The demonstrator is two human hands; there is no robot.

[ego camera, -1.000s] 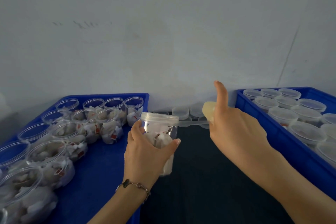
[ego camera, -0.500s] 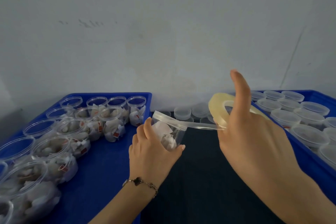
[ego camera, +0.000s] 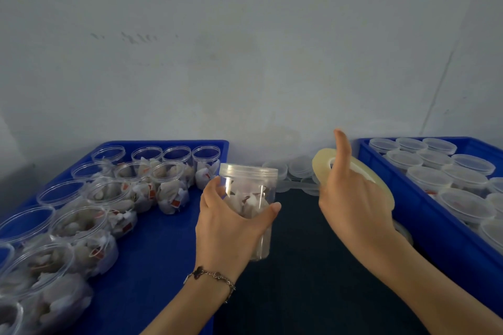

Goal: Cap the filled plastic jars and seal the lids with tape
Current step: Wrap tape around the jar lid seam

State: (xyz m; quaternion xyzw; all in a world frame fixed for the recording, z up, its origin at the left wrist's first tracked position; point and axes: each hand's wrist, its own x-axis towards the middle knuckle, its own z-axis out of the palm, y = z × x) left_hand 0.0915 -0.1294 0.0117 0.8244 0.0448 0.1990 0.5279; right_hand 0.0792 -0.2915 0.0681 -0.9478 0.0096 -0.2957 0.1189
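The left hand (ego camera: pixel 231 228) curls around a capped jar (ego camera: pixel 249 198), upright above the dark table (ego camera: pixel 313 280). The right hand (ego camera: pixel 353 198) grips a tape roll (ego camera: pixel 321 163), thumb raised. Open jars (ego camera: pixel 168 187) fill the left tray (ego camera: pixel 152 253); capped jars (ego camera: pixel 435 179) fill the right tray (ego camera: pixel 424 223).

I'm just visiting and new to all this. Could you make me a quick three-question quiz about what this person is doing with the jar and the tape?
1. True or false: the jar in the left hand already has its lid on.
2. What does the right hand hold? A) scissors B) a tape roll C) a loose lid
3. Where do the open filled jars stand?

Key: 1. True. 2. B; a strip of tape runs from the roll toward the jar's lid. 3. In the blue tray on the left.
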